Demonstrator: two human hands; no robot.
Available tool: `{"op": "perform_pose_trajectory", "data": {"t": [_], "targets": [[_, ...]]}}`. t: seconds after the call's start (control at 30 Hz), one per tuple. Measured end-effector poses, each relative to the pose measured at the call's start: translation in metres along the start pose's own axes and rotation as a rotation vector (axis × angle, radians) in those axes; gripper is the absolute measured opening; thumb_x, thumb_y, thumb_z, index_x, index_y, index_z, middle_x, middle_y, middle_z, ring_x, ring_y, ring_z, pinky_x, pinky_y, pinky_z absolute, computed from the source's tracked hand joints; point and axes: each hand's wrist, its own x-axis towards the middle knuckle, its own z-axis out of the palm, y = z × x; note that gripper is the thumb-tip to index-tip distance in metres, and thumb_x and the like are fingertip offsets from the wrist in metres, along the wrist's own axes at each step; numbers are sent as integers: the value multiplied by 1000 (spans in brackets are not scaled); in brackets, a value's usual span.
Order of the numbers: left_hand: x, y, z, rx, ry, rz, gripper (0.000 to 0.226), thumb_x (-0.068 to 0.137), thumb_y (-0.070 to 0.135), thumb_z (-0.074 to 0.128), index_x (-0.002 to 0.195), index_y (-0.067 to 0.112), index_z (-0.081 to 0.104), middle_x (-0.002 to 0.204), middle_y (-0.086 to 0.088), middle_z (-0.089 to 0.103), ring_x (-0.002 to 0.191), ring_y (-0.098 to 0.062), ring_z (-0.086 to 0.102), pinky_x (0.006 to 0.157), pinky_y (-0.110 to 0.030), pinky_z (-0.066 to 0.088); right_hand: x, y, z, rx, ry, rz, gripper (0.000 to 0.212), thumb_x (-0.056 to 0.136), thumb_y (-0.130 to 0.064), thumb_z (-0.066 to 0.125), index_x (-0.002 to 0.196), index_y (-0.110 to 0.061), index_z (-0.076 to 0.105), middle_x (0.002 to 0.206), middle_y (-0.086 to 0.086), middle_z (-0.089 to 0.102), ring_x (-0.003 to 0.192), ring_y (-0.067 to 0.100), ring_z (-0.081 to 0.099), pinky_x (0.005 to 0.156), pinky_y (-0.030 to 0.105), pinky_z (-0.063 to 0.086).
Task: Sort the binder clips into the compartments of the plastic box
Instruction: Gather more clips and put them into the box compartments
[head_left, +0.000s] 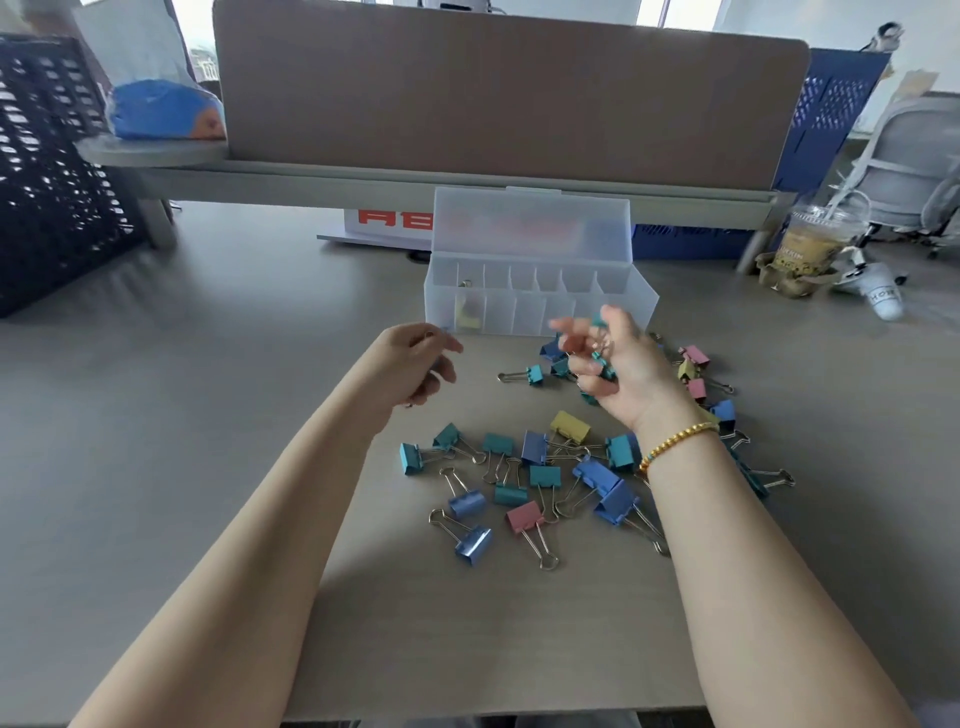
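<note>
Right hand (618, 364) clutches several teal clips (600, 353), loosely bunched; may spill short of box (535, 301) just beyond. Left hand (415, 364) loosely curled, seemingly holding nothing.

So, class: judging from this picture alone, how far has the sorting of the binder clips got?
Barely begun. Done: one yellow clip sits in a compartment near the left end of the open plastic box; the other compartments look empty. In hand: the right hand grips teal clips; the left hand is curled, and whether it holds anything is unclear. Left: the loose pile of clips on the table.
</note>
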Motion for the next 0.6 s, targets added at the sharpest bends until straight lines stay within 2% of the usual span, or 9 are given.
{"op": "perform_pose_trajectory", "data": {"t": [0.07, 0.1, 0.17, 0.27, 0.37, 0.43, 0.53, 0.6], "targets": [[-1, -1, 4, 103, -7, 33, 24, 98, 16, 38, 100, 21, 62, 61, 0, 50, 47, -13, 37, 39, -15, 24, 1, 5, 2, -219, 37, 35, 44, 102, -30, 25, 113, 0, 55, 70, 6, 51, 36, 2, 31, 30, 12, 18], [-1, -1, 6, 106, -18, 35, 24, 99, 17, 39, 104, 23, 61, 61, -1, 47, 47, -13, 35, 38, -14, 23, 2, 7, 2, -246, 47, 49, 40, 102, -29, 27, 116, -2, 52, 70, 6, 51, 34, 2, 31, 30, 12, 18], [1, -1, 11, 140, -28, 35, 23, 99, 22, 41, 103, 22, 63, 59, -1, 43, 47, -13, 32, 38, -15, 22, 5, 6, -1, -198, 65, 65, 33, 101, -26, 27, 114, -6, 50, 67, 6, 52, 31, 2, 29, 29, 12, 18], [10, 3, 18, 259, -45, 52, 30, 99, 30, 41, 89, 19, 67, 59, 1, 46, 49, -13, 33, 42, -18, 22, 6, 0, -11, -77, 60, 112, 24, 98, -27, 32, 102, -12, 50, 58, 4, 55, 30, 4, 29, 28, 11, 17], [23, 9, 29, 313, -53, 77, 38, 98, 33, 41, 68, 17, 58, 62, 3, 51, 51, -12, 37, 43, -19, 25, 5, -2, -18, -48, 39, 127, 44, 96, -52, 33, 98, -14, 54, 61, 1, 53, 34, 4, 30, 32, 10, 17], [31, 15, 37, 342, -53, 97, 41, 98, 33, 40, 64, 16, 55, 62, 4, 53, 51, -11, 39, 43, -19, 26, 6, -3, -21, -78, 44, 119, 55, 94, -59, 26, 95, -14, 58, 62, 0, 52, 36, 4, 31, 33, 11, 17], [42, 19, 49, 511, -62, 162, 35, 99, 28, 39, 79, 14, 64, 64, 4, 56, 53, -9, 45, 45, -20, 32, 10, -4, -24, -150, 83, 112, 45, 98, -43, 29, 78, -13, 56, 61, -1, 49, 35, 4, 31, 32, 11, 16], [46, 18, 54, 703, -79, 223, 28, 98, 23, 41, 102, 14, 67, 80, 1, 66, 68, -14, 59, 59, -23, 46, 14, -7, -24, -173, 131, 90, 33, 94, -30, 33, 68, -15, 47, 60, -1, 40, 37, 6, 29, 31, 13, 15]]}}
